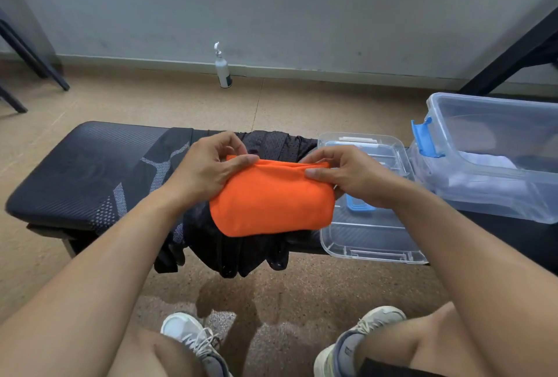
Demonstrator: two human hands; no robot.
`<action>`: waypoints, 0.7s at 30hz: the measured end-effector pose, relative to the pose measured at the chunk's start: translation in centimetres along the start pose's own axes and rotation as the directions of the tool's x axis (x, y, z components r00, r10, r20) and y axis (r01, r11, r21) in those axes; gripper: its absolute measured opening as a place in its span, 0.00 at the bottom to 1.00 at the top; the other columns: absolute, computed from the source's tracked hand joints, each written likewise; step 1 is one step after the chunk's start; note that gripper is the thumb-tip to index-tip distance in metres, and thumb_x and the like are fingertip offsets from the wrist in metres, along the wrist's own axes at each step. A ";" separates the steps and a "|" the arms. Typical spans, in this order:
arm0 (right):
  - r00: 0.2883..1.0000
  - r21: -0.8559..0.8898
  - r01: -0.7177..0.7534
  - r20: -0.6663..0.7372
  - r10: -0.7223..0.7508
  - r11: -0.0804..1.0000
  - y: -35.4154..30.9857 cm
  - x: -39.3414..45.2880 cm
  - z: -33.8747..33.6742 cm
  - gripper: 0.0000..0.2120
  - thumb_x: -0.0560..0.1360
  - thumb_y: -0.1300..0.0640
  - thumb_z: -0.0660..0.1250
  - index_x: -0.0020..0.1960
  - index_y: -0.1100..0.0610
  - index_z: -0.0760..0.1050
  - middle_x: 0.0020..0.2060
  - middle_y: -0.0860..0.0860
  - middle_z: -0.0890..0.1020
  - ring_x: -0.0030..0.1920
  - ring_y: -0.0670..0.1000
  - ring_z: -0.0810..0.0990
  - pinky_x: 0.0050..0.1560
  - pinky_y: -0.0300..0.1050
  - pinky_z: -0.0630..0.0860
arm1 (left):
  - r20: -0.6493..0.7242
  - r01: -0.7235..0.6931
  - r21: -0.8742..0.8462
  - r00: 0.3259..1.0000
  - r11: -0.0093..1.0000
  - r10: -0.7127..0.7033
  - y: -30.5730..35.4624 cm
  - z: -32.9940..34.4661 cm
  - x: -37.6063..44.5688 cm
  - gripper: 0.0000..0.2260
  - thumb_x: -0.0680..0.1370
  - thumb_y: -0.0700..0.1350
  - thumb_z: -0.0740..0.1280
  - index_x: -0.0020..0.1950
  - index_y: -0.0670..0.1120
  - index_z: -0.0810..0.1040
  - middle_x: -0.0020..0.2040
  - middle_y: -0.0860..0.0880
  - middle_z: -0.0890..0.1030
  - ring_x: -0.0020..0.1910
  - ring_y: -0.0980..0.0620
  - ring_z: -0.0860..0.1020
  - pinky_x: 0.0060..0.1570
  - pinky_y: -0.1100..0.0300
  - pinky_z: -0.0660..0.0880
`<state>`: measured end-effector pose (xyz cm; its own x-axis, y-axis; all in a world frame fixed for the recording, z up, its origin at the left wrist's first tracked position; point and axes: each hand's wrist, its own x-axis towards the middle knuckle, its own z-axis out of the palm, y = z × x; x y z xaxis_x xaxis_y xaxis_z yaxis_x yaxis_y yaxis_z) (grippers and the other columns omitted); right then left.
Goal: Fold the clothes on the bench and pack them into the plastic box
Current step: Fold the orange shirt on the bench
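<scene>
A folded orange garment hangs just above the black bench, held at its top corners. My left hand pinches the left corner and my right hand pinches the right corner. Beneath it, dark mesh clothes lie draped over the bench, some with a grey pattern. The clear plastic box with a blue latch stands on the bench at the right, holding pale folded cloth.
The box's clear lid lies on the bench between the clothes and the box. A white pump bottle stands by the far wall. Black furniture legs rise at both upper corners. My knees and shoes are below.
</scene>
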<state>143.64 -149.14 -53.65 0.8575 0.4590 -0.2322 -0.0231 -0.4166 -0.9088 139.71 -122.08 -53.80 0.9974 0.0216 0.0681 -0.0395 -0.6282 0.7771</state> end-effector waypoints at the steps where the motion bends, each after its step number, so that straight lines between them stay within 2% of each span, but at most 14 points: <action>1: 1.000 -0.047 -0.025 -0.013 0.024 0.999 0.4 0.1 0.2 0.06 0.77 0.58 0.72 0.55 0.54 0.83 0.42 0.51 0.83 0.35 0.46 0.83 0.32 0.43 0.81 | 0.036 0.031 0.051 0.999 0.998 -0.033 -0.4 0.3 0.1 0.10 0.75 0.56 0.75 0.43 0.51 0.81 0.42 0.53 0.84 0.42 0.57 0.80 0.41 0.59 0.76; 3: 0.998 -0.200 -0.055 -0.041 0.048 0.978 1.1 0.6 0.9 0.06 0.76 0.57 0.75 0.53 0.53 0.82 0.44 0.53 0.83 0.35 0.49 0.83 0.33 0.46 0.83 | 0.121 0.072 0.151 0.988 0.986 -0.091 -1.4 0.8 0.2 0.11 0.74 0.57 0.76 0.41 0.52 0.81 0.41 0.53 0.85 0.44 0.53 0.82 0.44 0.54 0.78; 5: 0.998 -0.355 -0.047 -0.047 0.032 0.934 1.5 1.1 1.6 0.07 0.75 0.56 0.76 0.52 0.51 0.82 0.44 0.52 0.83 0.35 0.49 0.82 0.34 0.44 0.83 | 0.189 0.092 0.195 0.973 0.976 -0.129 -1.7 0.9 0.3 0.12 0.74 0.58 0.75 0.41 0.51 0.82 0.40 0.52 0.85 0.42 0.51 0.82 0.43 0.54 0.77; 8: 1.000 -0.519 -0.005 -0.016 -0.004 0.855 1.4 1.5 2.1 0.09 0.74 0.52 0.76 0.53 0.48 0.82 0.44 0.47 0.82 0.40 0.44 0.78 0.36 0.37 0.71 | 0.287 0.107 0.210 0.944 0.972 -0.165 -1.3 0.1 0.0 0.13 0.73 0.58 0.76 0.41 0.50 0.82 0.39 0.50 0.86 0.39 0.51 0.82 0.41 0.53 0.78; 11: 1.000 -0.605 0.025 0.027 -0.011 0.796 1.4 1.8 2.4 0.11 0.74 0.49 0.76 0.55 0.47 0.82 0.45 0.45 0.81 0.46 0.46 0.78 0.38 0.36 0.69 | 0.365 0.101 0.279 0.909 0.955 -0.203 -0.8 -0.5 -0.3 0.13 0.69 0.56 0.80 0.42 0.51 0.83 0.42 0.50 0.86 0.42 0.49 0.84 0.43 0.51 0.80; 13: 0.999 -0.632 0.034 0.043 -0.009 0.774 1.3 1.9 2.6 0.12 0.73 0.49 0.76 0.56 0.47 0.82 0.46 0.44 0.80 0.48 0.46 0.77 0.40 0.38 0.69 | 0.399 0.093 0.327 0.889 0.940 -0.226 -0.8 -0.4 -0.5 0.11 0.69 0.54 0.81 0.43 0.51 0.83 0.42 0.52 0.86 0.43 0.51 0.84 0.43 0.54 0.80; 15: 0.997 -0.684 0.062 0.078 -0.012 0.727 1.1 2.2 2.9 0.17 0.73 0.48 0.76 0.61 0.47 0.81 0.52 0.45 0.82 0.51 0.46 0.77 0.48 0.41 0.72 | 0.391 0.079 0.402 0.886 0.912 -0.248 -1.0 -0.2 -0.5 0.10 0.70 0.55 0.80 0.42 0.53 0.84 0.42 0.56 0.85 0.43 0.56 0.83 0.44 0.56 0.80; 18: 0.989 -0.752 0.116 0.150 -0.002 0.648 0.9 2.5 3.7 0.28 0.73 0.39 0.72 0.69 0.48 0.76 0.64 0.47 0.81 0.63 0.51 0.76 0.63 0.49 0.73 | 0.324 0.067 0.512 0.908 0.856 -0.265 -1.0 0.2 -0.4 0.10 0.67 0.59 0.80 0.41 0.56 0.85 0.41 0.58 0.83 0.43 0.60 0.79 0.45 0.56 0.78; 21: 0.976 -0.810 0.165 0.218 0.027 0.563 0.7 2.4 4.6 0.36 0.70 0.31 0.70 0.72 0.49 0.73 0.65 0.49 0.79 0.65 0.54 0.73 0.66 0.54 0.70 | 0.305 0.051 0.562 0.915 0.825 -0.264 -0.7 0.7 -0.4 0.11 0.67 0.58 0.80 0.43 0.55 0.86 0.41 0.57 0.83 0.44 0.57 0.80 0.43 0.57 0.77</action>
<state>143.35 -144.72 -56.47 0.7242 0.6074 -0.3264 0.5446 -0.7942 -0.2694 139.40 -122.23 -54.77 0.9414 -0.0513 -0.3333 0.0517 -0.9547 0.2929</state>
